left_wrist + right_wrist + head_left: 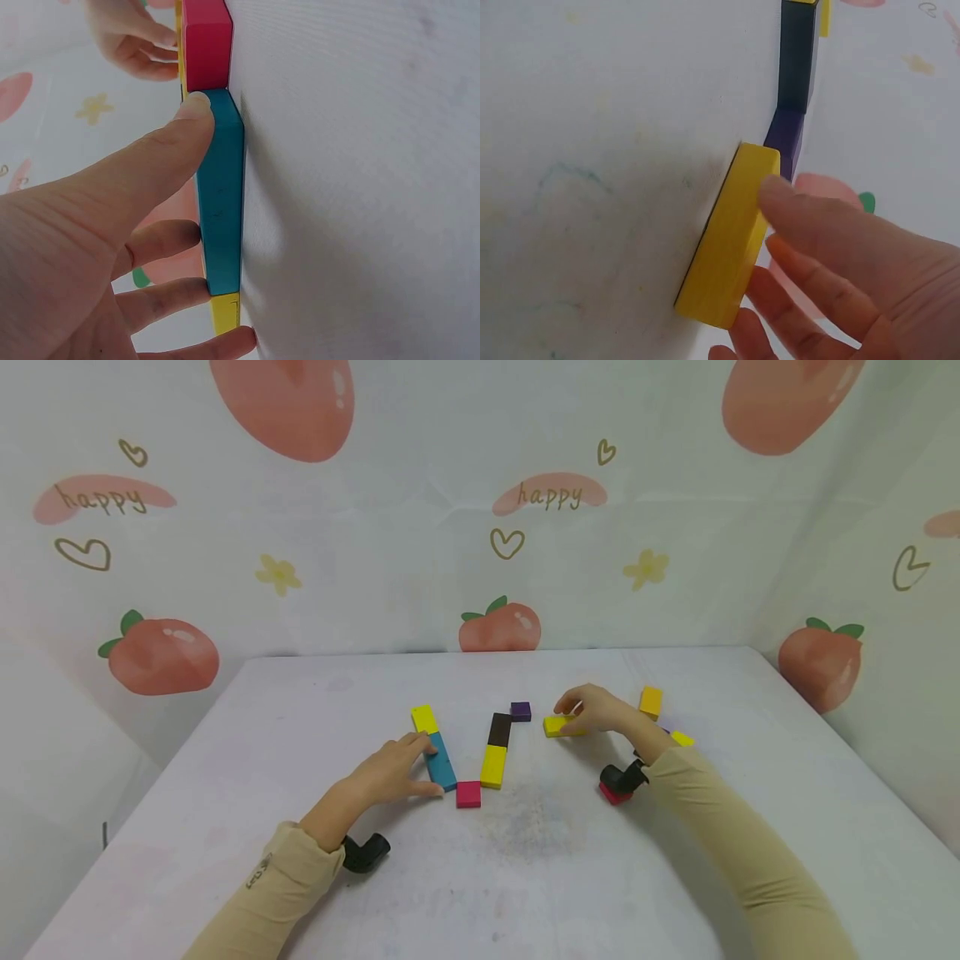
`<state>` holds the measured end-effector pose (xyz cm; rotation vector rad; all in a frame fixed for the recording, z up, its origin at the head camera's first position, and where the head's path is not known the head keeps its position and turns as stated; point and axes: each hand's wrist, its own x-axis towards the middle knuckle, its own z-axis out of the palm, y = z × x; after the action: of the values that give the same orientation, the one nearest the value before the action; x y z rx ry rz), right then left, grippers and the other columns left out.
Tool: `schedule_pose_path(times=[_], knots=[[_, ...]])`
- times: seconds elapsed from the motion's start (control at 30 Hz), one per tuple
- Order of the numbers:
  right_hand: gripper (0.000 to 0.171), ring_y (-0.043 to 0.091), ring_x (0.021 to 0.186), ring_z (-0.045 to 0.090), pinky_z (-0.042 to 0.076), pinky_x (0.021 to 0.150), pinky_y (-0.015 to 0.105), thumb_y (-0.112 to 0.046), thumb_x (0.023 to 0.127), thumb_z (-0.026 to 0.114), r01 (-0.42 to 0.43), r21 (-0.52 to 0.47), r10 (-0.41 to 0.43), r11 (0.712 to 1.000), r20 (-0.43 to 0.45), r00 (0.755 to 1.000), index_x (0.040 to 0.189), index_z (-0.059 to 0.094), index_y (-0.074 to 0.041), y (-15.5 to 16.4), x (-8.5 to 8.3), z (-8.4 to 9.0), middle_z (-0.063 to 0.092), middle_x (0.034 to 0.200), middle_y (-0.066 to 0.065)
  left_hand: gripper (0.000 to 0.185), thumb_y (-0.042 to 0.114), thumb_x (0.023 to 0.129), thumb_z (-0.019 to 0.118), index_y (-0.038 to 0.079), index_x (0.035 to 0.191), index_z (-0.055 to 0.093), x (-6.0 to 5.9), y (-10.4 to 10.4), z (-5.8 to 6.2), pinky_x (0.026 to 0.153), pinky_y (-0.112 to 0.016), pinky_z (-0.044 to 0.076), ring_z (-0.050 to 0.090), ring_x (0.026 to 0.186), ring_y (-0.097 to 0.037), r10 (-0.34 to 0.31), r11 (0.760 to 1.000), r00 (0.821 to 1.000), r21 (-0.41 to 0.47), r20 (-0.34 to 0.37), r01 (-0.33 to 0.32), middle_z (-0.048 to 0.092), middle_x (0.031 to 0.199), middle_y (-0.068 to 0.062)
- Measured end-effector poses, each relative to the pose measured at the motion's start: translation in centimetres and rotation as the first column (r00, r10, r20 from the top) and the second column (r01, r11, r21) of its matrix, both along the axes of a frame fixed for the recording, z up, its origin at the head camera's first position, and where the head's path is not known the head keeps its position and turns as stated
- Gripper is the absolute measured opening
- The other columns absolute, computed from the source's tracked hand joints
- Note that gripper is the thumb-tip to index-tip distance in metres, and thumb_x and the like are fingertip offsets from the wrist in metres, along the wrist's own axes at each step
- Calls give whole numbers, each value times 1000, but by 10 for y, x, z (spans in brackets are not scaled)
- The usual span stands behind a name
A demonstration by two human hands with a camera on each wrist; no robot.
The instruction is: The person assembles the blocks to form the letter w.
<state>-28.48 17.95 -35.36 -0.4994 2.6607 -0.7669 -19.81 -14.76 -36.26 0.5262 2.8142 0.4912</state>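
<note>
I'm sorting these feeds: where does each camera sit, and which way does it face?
Head: worn on the head, facing forward and down at the table; both sleeves, the left hand and the right hand show.
Left wrist: on that wrist, facing the blue block; the left hand shows close up, the right hand farther off.
Right wrist: on that wrist, facing a yellow block; only the right hand shows.
Shared: head and left wrist both show the blue block and, near its end, a red block.

The white table [555, 902] has faint stains. Toward its far edge are a yellow block [553, 727] and a purple block [521, 712]; nearer the left edge, a blue block [441, 765]. Behind, the white cloth [390, 577] shows red peaches [165, 657] and yellow flowers [278, 574].
</note>
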Motion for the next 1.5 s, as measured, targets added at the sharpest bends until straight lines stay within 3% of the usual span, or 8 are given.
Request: schedule_pose_path(times=[0.33, 0.63, 1.03, 1.5], knots=[[33, 32, 105, 52, 47, 95, 43, -11, 80, 71, 10, 68, -11, 998, 12, 1000, 110, 63, -1, -5, 2, 0, 60, 114, 19, 56, 38, 78, 73, 10, 121, 52, 0, 0, -1, 98, -49, 45, 50, 110, -33, -9, 1000, 1000, 4, -2, 9, 47, 136, -16], [30, 29, 99, 53, 47, 93, 42, -13, 80, 71, -8, 107, 11, 994, -23, 1000, 106, 62, -2, -9, 3, -1, 62, 108, 17, 57, 38, 78, 73, 9, 122, 52, 1, 0, -1, 98, -49, 45, 50, 110, -33, -9, 1000, 1000, 4, 5, 9, 48, 136, -16], [31, 26, 90, 56, 51, 81, 34, -17, 80, 72, -25, 72, 28, 997, -48, 998, 104, 61, -1, -17, 11, 5, 63, 103, 18, 55, 37, 78, 73, 9, 122, 53, 2, 0, 0, 98, -49, 45, 51, 111, -33, -8, 1000, 1000, 0, -3, 8, 47, 136, -16], [36, 22, 87, 53, 49, 80, 32, -26, 79, 74, 21, 56, -18, 998, -45, 999, 103, 61, -2, -26, 18, 5, 63, 98, 13, 55, 37, 79, 73, 9, 122, 52, 0, -1, 0, 99, -49, 44, 50, 113, -34, -14, 1000, 1000, 5, -12, 14, 47, 137, -16]])
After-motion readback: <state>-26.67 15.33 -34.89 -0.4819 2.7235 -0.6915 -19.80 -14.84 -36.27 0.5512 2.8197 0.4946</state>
